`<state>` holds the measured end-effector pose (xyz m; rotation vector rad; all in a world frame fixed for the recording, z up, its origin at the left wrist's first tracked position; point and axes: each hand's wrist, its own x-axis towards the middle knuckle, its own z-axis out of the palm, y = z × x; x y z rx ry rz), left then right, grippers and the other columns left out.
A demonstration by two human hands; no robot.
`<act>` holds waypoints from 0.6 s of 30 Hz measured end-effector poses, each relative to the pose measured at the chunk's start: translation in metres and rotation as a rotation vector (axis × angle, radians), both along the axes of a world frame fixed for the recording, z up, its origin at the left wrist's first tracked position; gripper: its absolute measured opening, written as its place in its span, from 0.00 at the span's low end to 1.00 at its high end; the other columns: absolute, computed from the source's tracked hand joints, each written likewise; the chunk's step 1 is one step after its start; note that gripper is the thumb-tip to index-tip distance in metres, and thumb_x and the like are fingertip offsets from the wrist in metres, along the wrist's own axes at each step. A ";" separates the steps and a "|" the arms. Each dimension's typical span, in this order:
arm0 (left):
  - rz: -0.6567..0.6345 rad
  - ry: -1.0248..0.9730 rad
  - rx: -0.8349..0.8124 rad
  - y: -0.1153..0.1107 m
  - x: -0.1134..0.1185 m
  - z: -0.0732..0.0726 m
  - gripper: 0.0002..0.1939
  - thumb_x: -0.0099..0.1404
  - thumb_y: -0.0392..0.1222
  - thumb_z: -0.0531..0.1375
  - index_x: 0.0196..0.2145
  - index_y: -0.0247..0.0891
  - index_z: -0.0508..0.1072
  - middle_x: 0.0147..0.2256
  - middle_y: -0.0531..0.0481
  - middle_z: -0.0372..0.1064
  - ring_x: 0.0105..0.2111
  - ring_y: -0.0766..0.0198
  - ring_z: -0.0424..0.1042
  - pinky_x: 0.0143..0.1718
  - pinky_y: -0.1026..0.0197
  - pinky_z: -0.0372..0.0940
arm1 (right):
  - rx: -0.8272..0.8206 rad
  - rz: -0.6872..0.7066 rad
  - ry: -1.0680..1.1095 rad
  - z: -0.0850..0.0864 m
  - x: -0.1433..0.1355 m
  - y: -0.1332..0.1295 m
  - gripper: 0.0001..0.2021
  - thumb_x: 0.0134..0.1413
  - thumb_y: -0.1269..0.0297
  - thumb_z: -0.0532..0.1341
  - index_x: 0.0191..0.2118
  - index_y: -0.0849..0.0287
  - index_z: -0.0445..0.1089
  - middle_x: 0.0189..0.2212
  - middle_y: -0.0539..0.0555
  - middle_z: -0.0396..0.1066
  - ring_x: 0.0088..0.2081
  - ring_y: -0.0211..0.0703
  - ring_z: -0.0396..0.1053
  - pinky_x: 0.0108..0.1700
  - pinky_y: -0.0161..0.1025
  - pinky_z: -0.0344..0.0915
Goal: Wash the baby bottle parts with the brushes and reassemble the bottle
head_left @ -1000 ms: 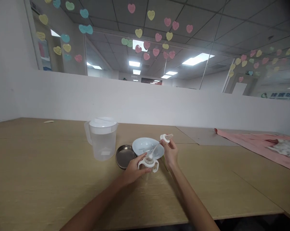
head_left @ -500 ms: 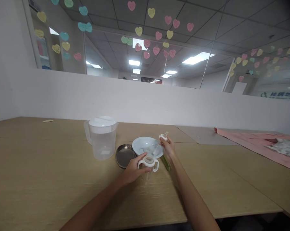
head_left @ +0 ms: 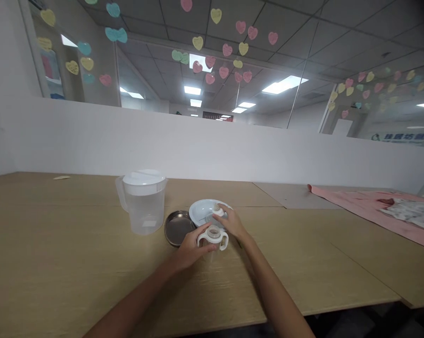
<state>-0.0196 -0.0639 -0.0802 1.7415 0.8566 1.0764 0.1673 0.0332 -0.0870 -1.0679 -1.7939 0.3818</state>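
My left hand [head_left: 193,245] is wrapped round a clear baby bottle [head_left: 213,234] with white side handles; its mouth is uncovered and faces up. Just above and behind it, my right hand [head_left: 234,223] pinches a white bottle nipple cap [head_left: 218,211] with a clear teat. The cap is apart from the bottle and over the white bowl [head_left: 197,206]. Inside the bowl lies a small clear piece, partly hidden by the right hand. To the left of the bowl sits a round dark metal pan [head_left: 177,228], close to my left fingers.
A clear lidded pitcher [head_left: 144,206] stands left of the pan. Pink cloth [head_left: 342,199] with a patterned fabric [head_left: 411,213] lies at the right. A white wall [head_left: 197,150] rises behind the wooden table [head_left: 92,272], whose front edge shows at the bottom.
My right hand has brought the nipple cap left and down, from beside the bowl's right rim to just behind the bottle. My left hand still holds the bottle. The view has shifted slightly.
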 end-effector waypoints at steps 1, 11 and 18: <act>-0.017 -0.025 -0.009 0.000 0.000 0.000 0.37 0.51 0.45 0.66 0.57 0.37 0.60 0.55 0.43 0.61 0.56 0.52 0.59 0.55 0.54 0.56 | 0.019 -0.005 -0.060 0.000 0.000 -0.002 0.23 0.47 0.53 0.62 0.49 0.57 0.68 0.47 0.57 0.70 0.49 0.48 0.66 0.53 0.46 0.59; 0.181 -0.204 0.010 0.035 -0.006 0.024 0.31 0.54 0.52 0.61 0.52 0.37 0.64 0.55 0.39 0.60 0.50 0.53 0.66 0.47 0.55 0.64 | 0.431 -0.178 -0.128 0.004 -0.002 -0.006 0.22 0.52 0.59 0.59 0.53 0.59 0.63 0.48 0.60 0.68 0.49 0.48 0.65 0.52 0.46 0.61; 0.253 0.054 0.357 0.044 0.022 0.054 0.18 0.54 0.44 0.63 0.43 0.38 0.71 0.45 0.44 0.71 0.45 0.56 0.69 0.47 0.54 0.65 | 0.736 -0.170 -0.263 0.006 -0.010 -0.020 0.20 0.58 0.64 0.53 0.56 0.59 0.59 0.50 0.59 0.67 0.52 0.44 0.64 0.53 0.43 0.61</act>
